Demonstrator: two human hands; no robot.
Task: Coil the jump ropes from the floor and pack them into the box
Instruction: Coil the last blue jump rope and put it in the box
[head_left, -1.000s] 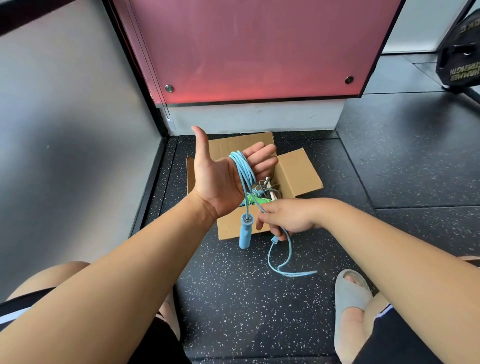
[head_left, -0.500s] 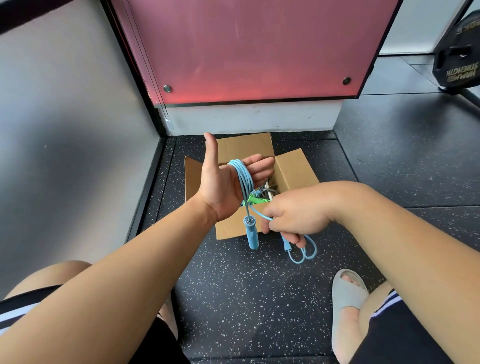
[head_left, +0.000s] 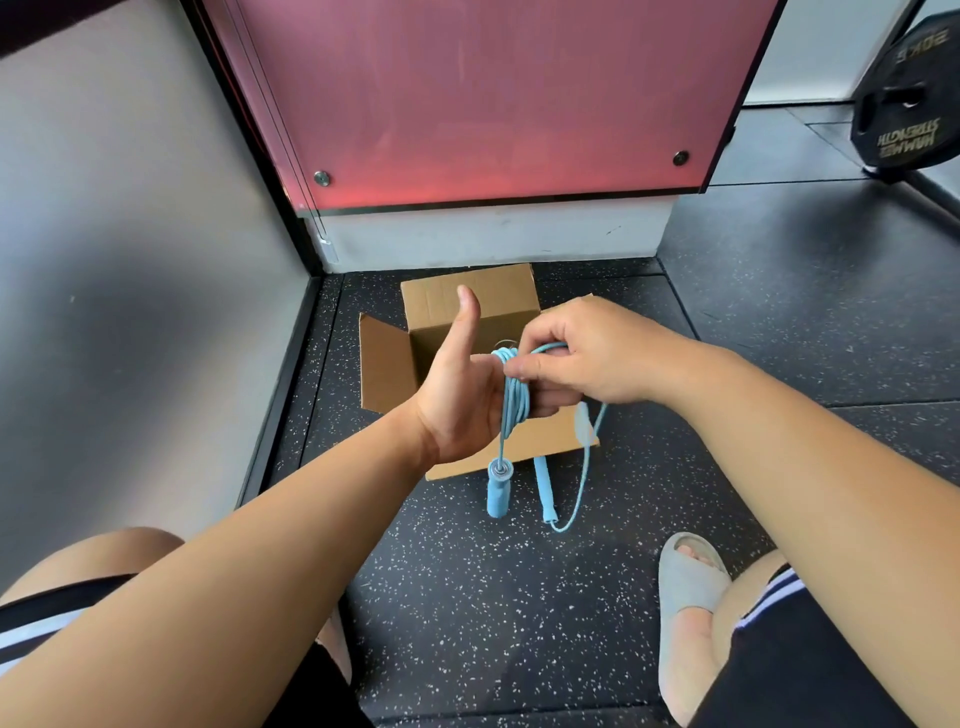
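Nearest me, at the lower right of the frame, a grey slide sandal (head_left: 691, 587) is resting on the speckled black rubber floor (head_left: 519, 623). Just above it, near the middle, I am watching the blue jump rope (head_left: 514, 400) hanging in loops. One thick handle (head_left: 500, 491) is dangling straight down from the coil. The other handle (head_left: 546, 488) is swinging beside it with a slack loop of cord, and I cannot tell whether that loop is touching the floor. The left hand (head_left: 457, 400) is serving as the spool, palm up and thumb raised. Its fingers are lying straight with the coil wrapped around them, though their tips are hidden. The right hand (head_left: 587, 358) is pinching the cord between thumb and curled fingers at the top of the coil, laying on a turn. Behind both hands, the open cardboard box (head_left: 467, 301) is sitting at centre frame with its flaps spread, its inside mostly covered from my view. Farther up, a red panel (head_left: 493, 93) is filling the top and a black weight plate (head_left: 909, 104) is leaning at the upper right. I am judging this rope nearly coiled, with the last slack and the packing left to do.
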